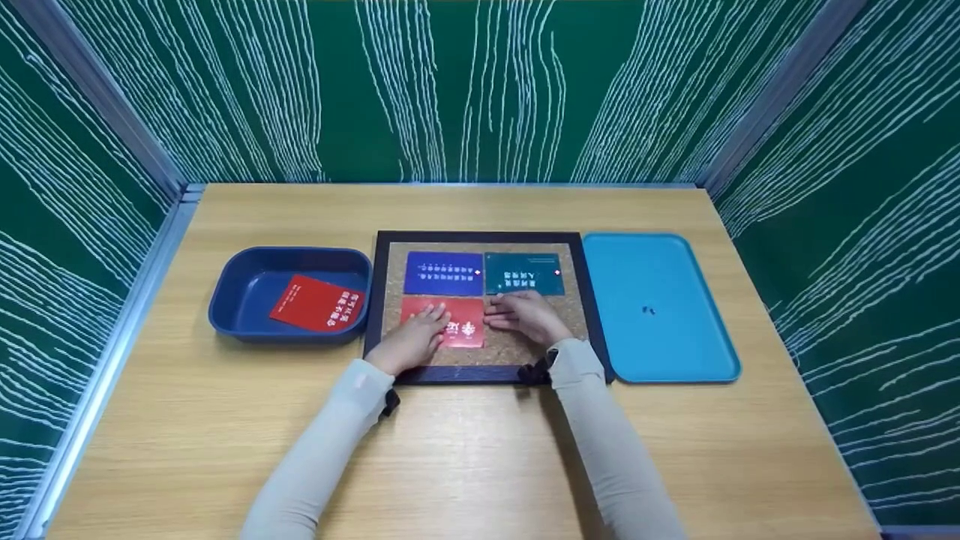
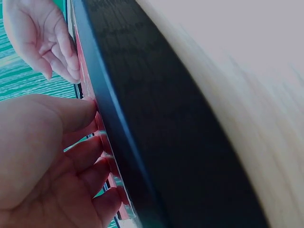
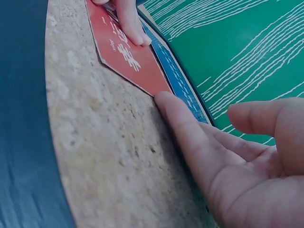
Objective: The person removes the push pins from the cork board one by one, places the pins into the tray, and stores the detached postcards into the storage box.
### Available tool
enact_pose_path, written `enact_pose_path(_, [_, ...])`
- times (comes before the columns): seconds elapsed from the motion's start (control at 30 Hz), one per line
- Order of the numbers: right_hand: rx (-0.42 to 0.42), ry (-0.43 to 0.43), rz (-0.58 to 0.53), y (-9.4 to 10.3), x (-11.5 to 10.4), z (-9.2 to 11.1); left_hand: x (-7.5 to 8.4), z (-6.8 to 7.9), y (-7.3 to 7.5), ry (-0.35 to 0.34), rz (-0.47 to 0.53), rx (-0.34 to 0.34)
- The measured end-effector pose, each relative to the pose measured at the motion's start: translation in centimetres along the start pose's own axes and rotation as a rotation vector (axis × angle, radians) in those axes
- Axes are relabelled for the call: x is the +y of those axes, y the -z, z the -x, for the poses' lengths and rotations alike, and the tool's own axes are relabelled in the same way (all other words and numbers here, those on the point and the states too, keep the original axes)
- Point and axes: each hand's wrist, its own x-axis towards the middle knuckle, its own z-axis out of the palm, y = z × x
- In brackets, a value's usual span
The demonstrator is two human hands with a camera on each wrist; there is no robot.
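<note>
On the cork board with a black frame lie three cards. A red card is at the lower left, below a purple-blue card. To the right of the blue one sits a dark green card. My left hand rests on the red card with its fingers spread nearly straight, pressing it flat. In the right wrist view, a fingertip of my right hand touches the corner of the red card. Its fingers are extended, the thumb stands apart, and nothing is held.
A dark blue bin with another red card inside stands left of the board. A light blue tray lies along the board's right side. Green walls with white lines enclose the wooden table.
</note>
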Motion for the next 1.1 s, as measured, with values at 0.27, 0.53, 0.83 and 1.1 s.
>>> enact_pose_path(0.27, [0.035, -0.014, -0.004, -0.24, -0.07, -0.09, -0.02, -0.07, -0.05, -0.007, -0.005, 0.001])
enact_pose_path(0.53, [0.054, -0.009, 0.018, -0.39, 0.03, 0.01, 0.01, -0.08, 0.03, 0.016, -0.001, -0.021])
enact_pose_path(0.83, [0.05, 0.019, -0.008, -0.6, 0.08, 0.18, 0.08, 0.1, 0.21, 0.005, 0.012, -0.001])
enact_pose_path(1.1, [0.045, 0.027, -0.001, -0.65, 0.08, 0.22, 0.24, 0.11, 0.42, 0.035, 0.023, -0.037])
